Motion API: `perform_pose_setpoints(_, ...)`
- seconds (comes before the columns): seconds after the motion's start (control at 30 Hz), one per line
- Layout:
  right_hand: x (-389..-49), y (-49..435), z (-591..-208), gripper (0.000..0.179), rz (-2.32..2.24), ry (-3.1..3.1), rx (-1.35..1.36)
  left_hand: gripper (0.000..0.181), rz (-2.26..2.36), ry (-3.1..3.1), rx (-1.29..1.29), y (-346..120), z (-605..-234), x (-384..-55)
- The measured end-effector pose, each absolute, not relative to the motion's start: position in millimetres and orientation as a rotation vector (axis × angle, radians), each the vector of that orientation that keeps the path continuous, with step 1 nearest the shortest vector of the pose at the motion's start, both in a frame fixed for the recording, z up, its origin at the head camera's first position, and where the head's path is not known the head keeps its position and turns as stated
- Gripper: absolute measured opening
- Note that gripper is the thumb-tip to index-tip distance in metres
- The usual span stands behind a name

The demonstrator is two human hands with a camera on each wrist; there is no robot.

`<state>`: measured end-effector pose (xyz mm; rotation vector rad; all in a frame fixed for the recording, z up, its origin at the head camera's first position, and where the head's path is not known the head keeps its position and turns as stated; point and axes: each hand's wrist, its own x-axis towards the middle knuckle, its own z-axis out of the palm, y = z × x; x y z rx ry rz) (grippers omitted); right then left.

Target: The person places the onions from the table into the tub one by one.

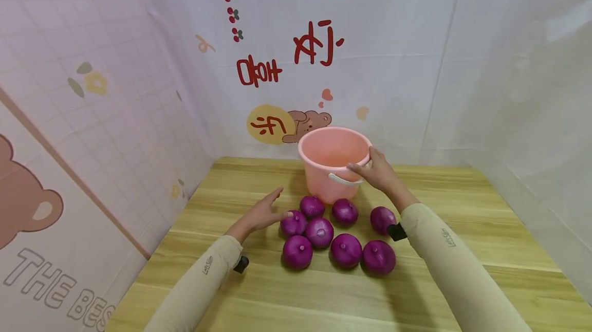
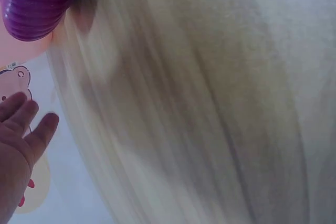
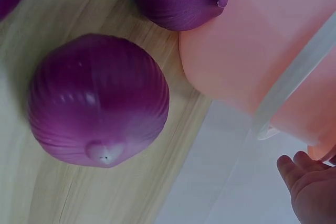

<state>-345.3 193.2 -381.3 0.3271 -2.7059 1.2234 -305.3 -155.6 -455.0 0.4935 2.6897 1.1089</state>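
The round pink plastic bucket (image 1: 319, 182) stands on the wood-grained worktop (image 1: 296, 301), near its back edge, with its mouth facing up. Your right hand (image 1: 383, 173) is at the right side of its rim, the fingers bent over the edge and the thumb laid across the front, so you are grasping the bucket there. Its white curved handle (image 1: 341, 179) hangs down across the front wall, just below your thumb.

In front of the bucket sit eight round, glossy purple onions (image 1: 319, 234), loosely bunched, the rearmost ones close to its base. One purple onion (image 1: 382, 219) lies a little apart on the right, below your right wrist.

Your left hand (image 1: 261, 214) is over the worktop to the left of the bunch, released, its fingers extended and apart from the bucket. Its thumb overlaps the leftmost onion (image 1: 293, 225) in the head view; from this angle it is hard to say whether they touch.

Both your forearms wear pale sleeves (image 1: 455, 257), with a small black device (image 1: 241, 264) below the left wrist. Behind the bucket hangs white fabric (image 1: 393, 75) printed with red characters and a brown bear.
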Motion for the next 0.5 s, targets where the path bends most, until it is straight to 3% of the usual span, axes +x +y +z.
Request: perform_pose_setpoints(0.5, -345.7, 192.2, -383.6, 0.082, 1.297, -2.606, 0.374, 0.086, 1.193, 2.489, 0.578, -160.0, -464.9, -305.7)
